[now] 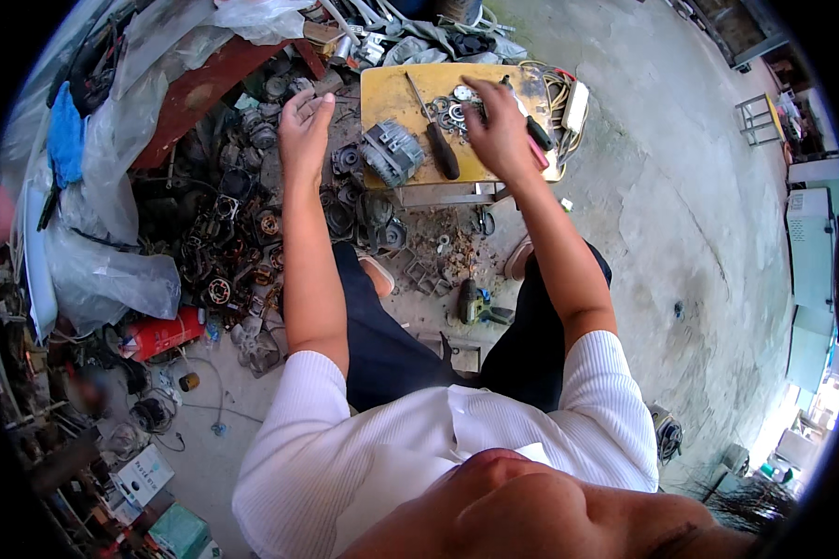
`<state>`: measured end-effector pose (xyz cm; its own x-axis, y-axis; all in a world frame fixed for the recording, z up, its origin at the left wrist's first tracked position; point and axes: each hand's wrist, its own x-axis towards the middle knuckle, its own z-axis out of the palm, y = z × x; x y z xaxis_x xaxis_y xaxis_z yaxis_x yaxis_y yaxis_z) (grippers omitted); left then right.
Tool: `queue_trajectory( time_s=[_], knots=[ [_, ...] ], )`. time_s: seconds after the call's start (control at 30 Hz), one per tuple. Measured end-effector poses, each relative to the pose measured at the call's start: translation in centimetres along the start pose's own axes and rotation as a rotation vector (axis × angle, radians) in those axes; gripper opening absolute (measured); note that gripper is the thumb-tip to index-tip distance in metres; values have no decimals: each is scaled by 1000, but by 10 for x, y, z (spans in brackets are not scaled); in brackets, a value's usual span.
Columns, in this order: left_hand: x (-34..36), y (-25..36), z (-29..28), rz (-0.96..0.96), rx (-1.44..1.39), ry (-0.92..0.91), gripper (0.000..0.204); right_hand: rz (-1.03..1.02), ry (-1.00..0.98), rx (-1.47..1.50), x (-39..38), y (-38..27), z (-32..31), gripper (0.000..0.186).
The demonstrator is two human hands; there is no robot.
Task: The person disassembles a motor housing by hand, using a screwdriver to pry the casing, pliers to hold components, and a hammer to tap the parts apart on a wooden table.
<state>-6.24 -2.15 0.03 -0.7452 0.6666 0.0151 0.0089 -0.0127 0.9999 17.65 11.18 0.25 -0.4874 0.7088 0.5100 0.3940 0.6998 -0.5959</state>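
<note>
Off the left edge of a small yellow table (391, 88), my left hand (304, 135) is raised with thumb and fingers apart, holding nothing I can see. Nearest to it on the table is a grey finned metal motor housing (393, 154). My right hand (498, 129) hovers over the table's right half, its fingers stretched apart above several metal rings and washers (451, 114). A screwdriver with a dark handle (443, 154) lies between the housing and this hand. Partly hidden by the right hand are a dark green handle (539, 133) and a pink-red handle (537, 153).
Motor parts (238, 210) are heaped left of the table. A cordless power tool (476, 303) lies on the floor between my feet. Beside the table's right edge are a white power strip (576, 106) and coiled cable. A red container (163, 334) lies at left.
</note>
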Motion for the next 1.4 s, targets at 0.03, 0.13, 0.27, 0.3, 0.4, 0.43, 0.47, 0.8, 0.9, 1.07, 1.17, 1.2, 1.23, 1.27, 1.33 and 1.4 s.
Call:
queue_trajectory(
  time_s=[0.03, 0.13, 0.27, 0.3, 0.4, 0.43, 0.47, 0.8, 0.9, 1.07, 1.17, 1.2, 1.23, 1.27, 1.33, 1.4],
  knots=[
    [0, 3, 7, 10, -22, 2, 54, 27, 35, 46, 1, 8, -7, 37],
    [1, 10, 13, 3, 53, -88, 55, 72, 143, 37, 10, 35, -23, 33],
    [3, 4, 13, 10, 151, -199, 58, 133, 165, 49, 15, 69, -47, 34],
    [1, 6, 15, 19, 194, -223, 58, 133, 175, 0, 15, 71, -54, 34],
    [-8, 14, 10, 65, 344, -245, 58, 207, 147, -103, 14, 68, -65, 33],
    [-11, 20, 10, 58, 363, -237, 58, 217, 142, -95, 14, 68, -66, 32],
    [-14, 26, 9, 51, 382, -230, 58, 228, 136, -87, 14, 68, -68, 31],
    [-10, 31, -2, 96, 526, -282, 47, 401, -404, -480, 0, 74, -72, 27],
    [-12, 22, -7, 158, 541, -423, 52, 388, -549, -604, -6, 59, -68, 40],
    [-31, 40, -11, 147, 510, -759, 74, 298, -480, -660, -11, 63, -52, 44],
    [-31, 32, -9, 213, 603, -829, 88, 283, -476, -659, -10, 68, -47, 42],
    [-33, 29, -7, 223, 630, -827, 90, 276, -476, -653, -9, 71, -45, 41],
    [-34, 27, -4, 232, 658, -824, 91, 283, -475, -662, -9, 74, -42, 40],
    [-35, 24, -2, 223, 663, -827, 93, 291, -474, -671, -8, 75, -39, 39],
    [-35, 22, 1, 207, 674, -830, 95, 296, -452, -686, -6, 71, -37, 39],
    [-34, 21, 5, 190, 689, -838, 95, 295, -414, -697, -6, 66, -38, 39]
  ],
)
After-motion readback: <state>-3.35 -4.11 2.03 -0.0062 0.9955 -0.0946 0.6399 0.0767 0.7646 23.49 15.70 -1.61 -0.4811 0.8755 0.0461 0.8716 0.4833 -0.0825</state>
